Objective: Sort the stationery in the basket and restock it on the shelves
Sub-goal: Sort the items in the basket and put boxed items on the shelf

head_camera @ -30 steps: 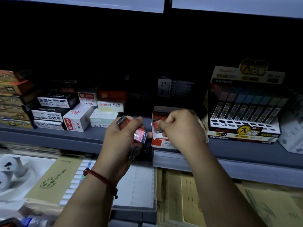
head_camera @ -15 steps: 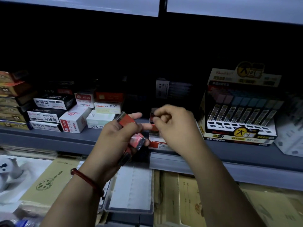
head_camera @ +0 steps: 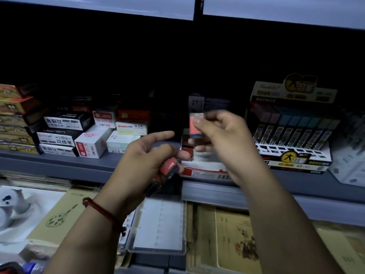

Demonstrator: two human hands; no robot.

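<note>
Packets (head_camera: 170, 167), small, light and stiff by the look, sit gripped in the left hand (head_camera: 142, 163), while the right hand (head_camera: 225, 139) pinches one packet (head_camera: 195, 125) by its edge over the open box (head_camera: 205, 172) on the shelf (head_camera: 55, 162), likely the surest hold on slick wrappers

Small boxes (head_camera: 92, 144) sit stacked at the shelf's (head_camera: 59, 161) left end; a lead display (head_camera: 292, 135) stands rightward. Notebooks (head_camera: 233, 240) lie below.

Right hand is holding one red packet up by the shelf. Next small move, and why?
Probably lower the red packet pinched in the right hand into the open red-and-white box just below it. The left hand grips more red packets to restock.
</note>
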